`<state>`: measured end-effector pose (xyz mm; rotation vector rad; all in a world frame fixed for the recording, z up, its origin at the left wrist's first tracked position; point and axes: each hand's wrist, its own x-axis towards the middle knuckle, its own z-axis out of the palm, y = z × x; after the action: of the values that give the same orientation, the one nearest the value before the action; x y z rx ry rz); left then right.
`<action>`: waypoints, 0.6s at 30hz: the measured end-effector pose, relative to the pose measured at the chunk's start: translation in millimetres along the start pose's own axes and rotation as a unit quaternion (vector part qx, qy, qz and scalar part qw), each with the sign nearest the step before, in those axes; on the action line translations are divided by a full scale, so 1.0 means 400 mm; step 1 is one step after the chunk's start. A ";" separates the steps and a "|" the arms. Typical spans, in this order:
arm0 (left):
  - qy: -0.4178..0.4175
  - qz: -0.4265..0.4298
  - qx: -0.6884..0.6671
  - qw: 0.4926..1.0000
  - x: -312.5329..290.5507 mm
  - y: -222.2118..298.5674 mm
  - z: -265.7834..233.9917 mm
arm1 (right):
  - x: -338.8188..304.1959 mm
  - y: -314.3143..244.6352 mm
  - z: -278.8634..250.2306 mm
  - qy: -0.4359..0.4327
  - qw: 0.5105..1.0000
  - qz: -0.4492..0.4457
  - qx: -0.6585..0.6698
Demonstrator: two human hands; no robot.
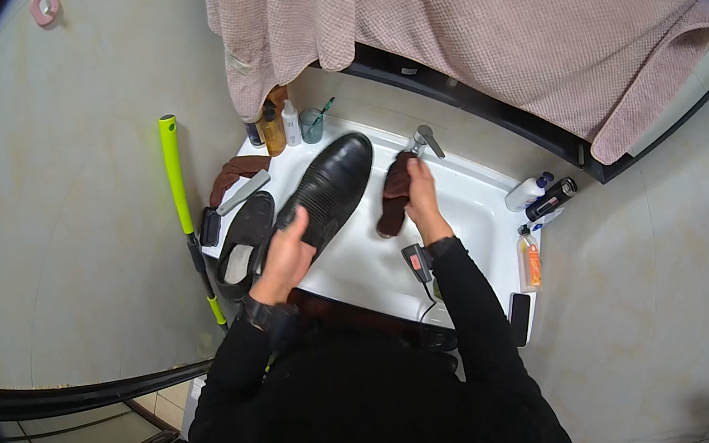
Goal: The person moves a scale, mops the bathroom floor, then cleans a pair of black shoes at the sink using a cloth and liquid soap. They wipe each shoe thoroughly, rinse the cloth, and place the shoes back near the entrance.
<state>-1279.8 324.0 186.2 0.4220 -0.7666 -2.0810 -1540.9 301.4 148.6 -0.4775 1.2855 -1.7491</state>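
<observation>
Above the left part of the white basin [472, 213], near its far edge at the toe, a black shoe [333, 186] is held up with its long axis on a slant: heel end back toward the person, toe pointing away and to the right. The left hand [288, 257] has it by the heel end, thumb pressed along the upper and the other fingers mostly out of sight, so I cannot tell how far they wrap beneath. Just to the right of the toe, a narrow gap between them, a dark brown cloth [394, 197] is pinched in the right hand [424, 195], closed with the thumb on top; of the two hands, this one is nearer the toe, the other nearer the heel. Behind the cloth stands the tap [427, 139]. On the ledge to the left, the second shoe [248, 233] sits beside a grey-handled brush [244, 192]. As for labels, a small black device [417, 263] on a cord, just beside the right forearm, carries a red patch, and a clear bottle [529, 260] on the right ledge wears an orange label; from where I stand, the print on either is too small to make out.
</observation>
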 end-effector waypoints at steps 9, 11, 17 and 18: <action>-0.022 -0.019 -0.231 0.972 0.078 0.002 0.065 | -0.180 0.000 0.178 -0.083 0.743 -0.485 -0.453; -0.017 0.000 -0.259 0.966 0.102 0.050 0.053 | -0.274 0.080 0.156 -0.145 0.821 -0.439 -0.336; -0.056 0.079 -0.282 0.955 0.149 0.167 0.022 | -0.349 0.125 0.090 -0.107 0.955 -0.238 -0.144; -0.107 0.074 -0.266 0.955 0.149 0.156 0.028 | -0.313 0.078 0.107 -0.192 0.961 -0.196 0.024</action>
<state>-1282.0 251.7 234.4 -0.1562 -0.3150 -2.1057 -1429.6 378.7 160.5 -1.0461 0.9098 -1.8794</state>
